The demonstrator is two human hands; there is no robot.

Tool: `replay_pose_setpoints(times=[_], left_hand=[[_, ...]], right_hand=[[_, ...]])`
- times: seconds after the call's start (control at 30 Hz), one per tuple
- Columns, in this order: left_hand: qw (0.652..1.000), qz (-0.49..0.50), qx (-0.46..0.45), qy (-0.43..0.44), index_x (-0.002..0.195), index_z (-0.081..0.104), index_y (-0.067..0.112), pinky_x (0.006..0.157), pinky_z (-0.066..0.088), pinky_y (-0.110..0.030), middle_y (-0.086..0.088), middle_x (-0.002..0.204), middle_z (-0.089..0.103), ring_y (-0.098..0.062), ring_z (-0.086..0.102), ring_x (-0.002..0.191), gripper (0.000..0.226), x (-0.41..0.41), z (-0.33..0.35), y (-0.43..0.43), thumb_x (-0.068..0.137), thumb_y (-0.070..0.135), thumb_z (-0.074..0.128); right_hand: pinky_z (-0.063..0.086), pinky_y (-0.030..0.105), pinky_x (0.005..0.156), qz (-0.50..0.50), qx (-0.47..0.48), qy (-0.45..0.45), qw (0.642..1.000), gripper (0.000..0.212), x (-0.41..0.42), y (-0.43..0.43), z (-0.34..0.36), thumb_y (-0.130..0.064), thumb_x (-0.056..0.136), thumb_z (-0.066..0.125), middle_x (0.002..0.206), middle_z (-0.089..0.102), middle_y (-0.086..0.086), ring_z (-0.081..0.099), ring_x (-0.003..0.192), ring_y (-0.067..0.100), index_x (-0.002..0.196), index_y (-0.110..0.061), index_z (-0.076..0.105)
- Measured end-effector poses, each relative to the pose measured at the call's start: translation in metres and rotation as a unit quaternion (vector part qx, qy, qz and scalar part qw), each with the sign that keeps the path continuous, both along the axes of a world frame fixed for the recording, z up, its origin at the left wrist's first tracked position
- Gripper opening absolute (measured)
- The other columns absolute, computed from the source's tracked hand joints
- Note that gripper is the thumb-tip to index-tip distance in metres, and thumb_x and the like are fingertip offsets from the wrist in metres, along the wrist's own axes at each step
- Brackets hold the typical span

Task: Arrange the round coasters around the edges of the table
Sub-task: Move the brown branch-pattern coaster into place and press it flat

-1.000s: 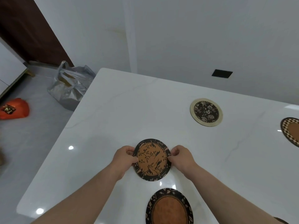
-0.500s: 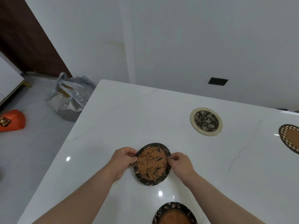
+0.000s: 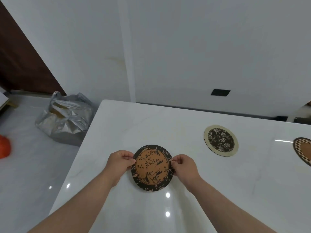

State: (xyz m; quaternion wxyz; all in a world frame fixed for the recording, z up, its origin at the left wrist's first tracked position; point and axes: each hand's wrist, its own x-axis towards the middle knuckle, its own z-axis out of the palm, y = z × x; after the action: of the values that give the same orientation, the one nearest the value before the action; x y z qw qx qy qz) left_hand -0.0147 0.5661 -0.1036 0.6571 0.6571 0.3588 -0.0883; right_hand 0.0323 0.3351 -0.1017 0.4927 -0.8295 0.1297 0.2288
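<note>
A round brown coaster with black branches and a black rim [image 3: 152, 168] is held over the white marble table [image 3: 138, 125], near its left part. My left hand [image 3: 118, 163] pinches its left edge and my right hand [image 3: 184, 166] pinches its right edge. Whether it touches the tabletop I cannot tell. A cream-rimmed coaster with dark flowers [image 3: 221, 140] lies flat near the far edge. A checker-rimmed brown coaster [image 3: 303, 149] lies at the right border, partly cut off.
The table's left edge runs diagonally beside my left arm; beyond it is grey floor with a silver plastic bag [image 3: 65, 116] and an orange object [image 3: 4, 147]. A white wall with a black outlet [image 3: 220, 92] stands behind the table.
Both hands have carried the branch-patterned coaster farther from me toward the table's far side. The view tilted up, so the leaf-rimmed coaster near me has dropped out of sight.
</note>
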Motion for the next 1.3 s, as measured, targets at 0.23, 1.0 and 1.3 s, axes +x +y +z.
replay_pose_setpoints(times=[0.23, 1.0, 1.3], left_hand=[[0.998, -0.031, 0.051, -0.007, 0.089, 0.066, 0.008, 0.069, 0.055, -0.033, -0.011, 0.085, 0.066, -0.023, 0.063, 0.079, 0.016, 0.047, -0.003, 0.041, 0.082, -0.006, 0.068], [0.824, -0.337, 0.45, -0.072, 0.149, 0.026, 0.018, 0.121, 0.006, -0.035, 0.004, 0.157, 0.022, -0.017, 0.009, 0.148, 0.095, 0.093, -0.059, 0.118, 0.074, 0.062, 0.064], [0.75, -0.37, 0.539, -0.098, 0.152, 0.014, 0.028, 0.115, -0.016, -0.028, -0.003, 0.162, 0.003, -0.018, -0.004, 0.148, 0.106, 0.081, -0.082, 0.124, 0.067, 0.086, 0.039]], right_hand=[[0.06, 0.05, 0.075, 0.008, -0.019, -0.007, 1.0, 0.018, 0.041, 0.044, 0.0, -0.003, 0.08, 0.057, 0.082, 0.07, 0.012, 0.07, 0.081, 0.033, 0.089, -0.017, 0.063], [0.024, 0.037, 0.116, 0.291, -0.26, -0.209, 0.897, 0.069, 0.107, 0.089, -0.048, -0.052, 0.081, 0.058, 0.144, 0.046, 0.004, 0.035, 0.137, 0.024, 0.138, -0.015, 0.045], [-0.008, 0.037, 0.121, 0.355, -0.331, -0.237, 0.842, 0.103, 0.095, 0.077, -0.071, -0.08, 0.074, 0.036, 0.163, -0.002, -0.001, -0.012, 0.149, 0.015, 0.153, -0.024, 0.003]])
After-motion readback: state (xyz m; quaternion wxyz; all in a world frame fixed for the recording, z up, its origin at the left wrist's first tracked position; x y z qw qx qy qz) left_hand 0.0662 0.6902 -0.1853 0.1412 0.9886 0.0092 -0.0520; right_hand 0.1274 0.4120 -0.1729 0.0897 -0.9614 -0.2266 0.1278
